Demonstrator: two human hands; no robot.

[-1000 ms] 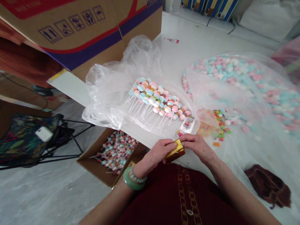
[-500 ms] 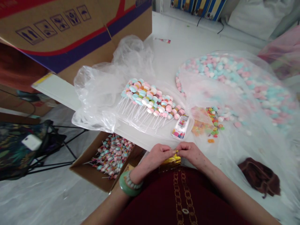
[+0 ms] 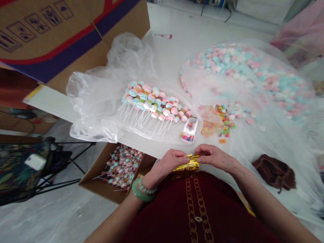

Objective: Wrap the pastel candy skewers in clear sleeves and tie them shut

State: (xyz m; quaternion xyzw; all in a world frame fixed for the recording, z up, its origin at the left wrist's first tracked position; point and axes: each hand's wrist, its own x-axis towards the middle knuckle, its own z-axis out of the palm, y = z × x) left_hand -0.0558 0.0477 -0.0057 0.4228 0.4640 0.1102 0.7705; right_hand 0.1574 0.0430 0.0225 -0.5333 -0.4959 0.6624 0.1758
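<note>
At the table's near edge, close to my body, my left hand [image 3: 174,159] pinches a bundle of shiny gold twist ties [image 3: 190,164] from the left. My right hand [image 3: 211,156] closes its fingertips on the right end of the same bundle. Thin gold strips show between the two hands, while the fingertips hide part of them. Just beyond my hands lies a small white packet [image 3: 189,129] with colourful print. Behind it, marshmallow skewers [image 3: 152,104] on white sticks lie in a row on clear plastic.
Loose marshmallows [image 3: 227,60] fill a large clear bag at the right, with gummy candies [image 3: 225,118] before it. A brown cloth [image 3: 274,172] lies at right. Below the table edge, a carton [image 3: 98,182] holds finished skewers. A large cardboard box [image 3: 121,40] stands back left.
My hands have moved slightly apart, and more of the gold bundle shows between them. The camera view has shifted, so the table's contents appear higher and further left.
</note>
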